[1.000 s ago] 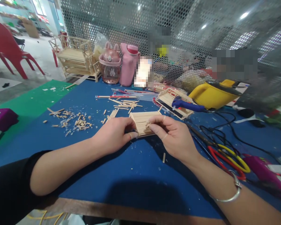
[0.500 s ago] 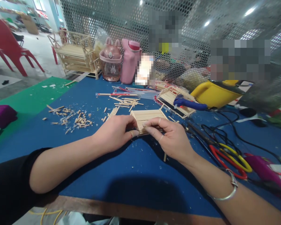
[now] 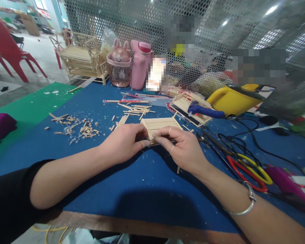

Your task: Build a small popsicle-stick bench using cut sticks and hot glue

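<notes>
Cannot fully see stick panel behind fingers or red chair past left edge; cannot read blurred rectangle.

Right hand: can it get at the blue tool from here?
Likely yes: the blue tool lies beyond the right hand, with only low sticks seemingly between; but that hand is busy at the slatted wooden panel.

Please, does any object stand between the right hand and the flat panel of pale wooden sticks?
Nothing visible does. The right hand has its fingertips at the flat panel of pale wooden sticks, whose left edge the left hand holds. One short loose pale wooden stick lies on the near side, outside that path.
</notes>
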### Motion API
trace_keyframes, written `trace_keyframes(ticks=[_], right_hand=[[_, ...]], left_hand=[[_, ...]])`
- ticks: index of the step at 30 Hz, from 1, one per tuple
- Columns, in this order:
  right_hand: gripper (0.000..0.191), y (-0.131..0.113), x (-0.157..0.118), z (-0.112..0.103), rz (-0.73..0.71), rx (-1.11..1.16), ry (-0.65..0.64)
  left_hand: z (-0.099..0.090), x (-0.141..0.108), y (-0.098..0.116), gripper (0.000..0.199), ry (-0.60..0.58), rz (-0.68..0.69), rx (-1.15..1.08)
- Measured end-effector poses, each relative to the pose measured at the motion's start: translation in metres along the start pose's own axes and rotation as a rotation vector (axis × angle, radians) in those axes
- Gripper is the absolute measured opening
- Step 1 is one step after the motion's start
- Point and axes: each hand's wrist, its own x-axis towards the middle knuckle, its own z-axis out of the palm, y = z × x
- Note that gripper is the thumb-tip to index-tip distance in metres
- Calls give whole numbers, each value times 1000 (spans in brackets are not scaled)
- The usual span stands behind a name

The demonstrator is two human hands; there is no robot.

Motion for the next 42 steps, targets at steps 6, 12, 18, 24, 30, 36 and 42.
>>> trace_keyframes(ticks=[6,12,18,24,30,36,42], right_hand=[[10,0,3,1,30,20,-24],[22,-3,-4,-6,-51,-15,44],[28,5,-11,-62,-236,-64,714],[28,63,-13,-107,29,20,729],[32,86,-20,-84,278,-16,101],[41,76,-18,-62,255,-104,-26],[49,73,-17,-59,282,-104,21]], left_hand=[[0,0,0,12,-1,2,-7],[-2,-1,1,13,5,19,3],[-5,-3,3,24,112,35,-18],[-1,-4,5,26,30,49,-34],[2,-4,3,46,-40,6,11],[2,-4,5,48,20,62,46],[0,-1,10,34,133,-14,-117]])
